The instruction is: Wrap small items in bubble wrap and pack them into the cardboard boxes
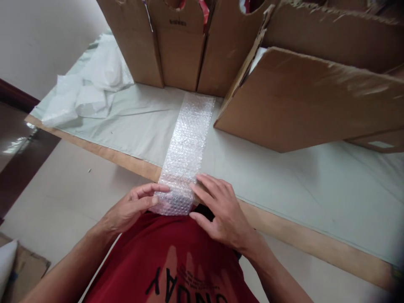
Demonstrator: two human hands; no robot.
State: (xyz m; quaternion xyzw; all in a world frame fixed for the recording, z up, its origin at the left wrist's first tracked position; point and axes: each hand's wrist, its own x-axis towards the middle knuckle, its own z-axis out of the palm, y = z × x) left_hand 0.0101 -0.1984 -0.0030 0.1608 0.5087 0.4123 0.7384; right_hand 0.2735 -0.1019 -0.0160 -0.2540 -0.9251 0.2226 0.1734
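Note:
A long strip of clear bubble wrap [189, 134] lies across the table, its near end reaching past the table edge to my red shirt. My left hand [134, 206] is at the left side of that near end, with the thumb on its edge and the index finger stretched over it. At the opposite side, my right hand [219, 208] has its fingers spread, the fingertips touching the wrap's right edge and the thumb by the near corner. What lies under the wrap's near end cannot be made out.
Tall cardboard file boxes [181, 54] stand along the back of the table [268, 185]. A larger open cardboard box [312, 101] is at the right. Crumpled white translucent packaging [91, 90] lies at the far left. Brown edging [116, 158] runs along the table's front.

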